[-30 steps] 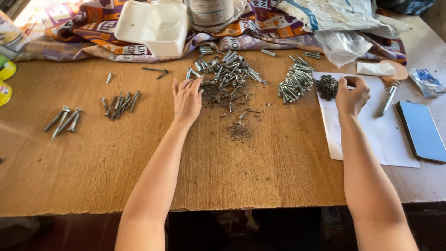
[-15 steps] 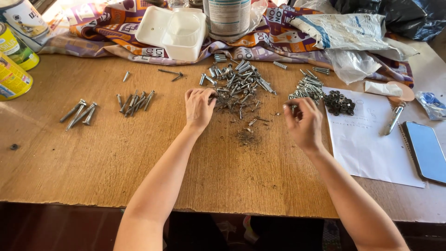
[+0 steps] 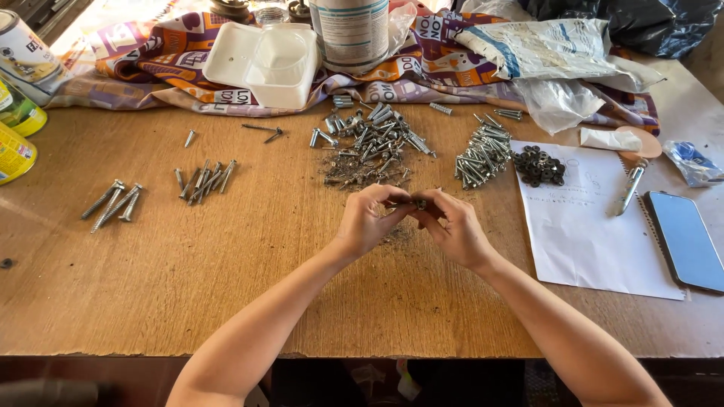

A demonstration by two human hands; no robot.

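My left hand (image 3: pixel 366 220) and my right hand (image 3: pixel 452 226) meet over the middle of the wooden table (image 3: pixel 226 286), fingertips pinched together on a small bolt (image 3: pixel 413 203) held between them. Just beyond them lies the mixed pile of screws and bolts (image 3: pixel 369 139). To its right sits a sorted heap of silver screws (image 3: pixel 483 154) and a cluster of black washers (image 3: pixel 538 166) on a white paper sheet (image 3: pixel 596 234). Left of the hands lie two small groups of long screws (image 3: pixel 204 179) (image 3: pixel 113 202).
A white plastic box (image 3: pixel 264 53), a large tin (image 3: pixel 353 30) and plastic bags (image 3: pixel 550 53) rest on a patterned cloth (image 3: pixel 151 60) at the back. Paint cans (image 3: pixel 19 98) stand far left. A phone (image 3: pixel 685 240) and a large bolt (image 3: pixel 630 187) lie at right.
Both hands pulled back from the piles and came together at the table's middle, now pinching a small bolt between them. The camera view shifted slightly.
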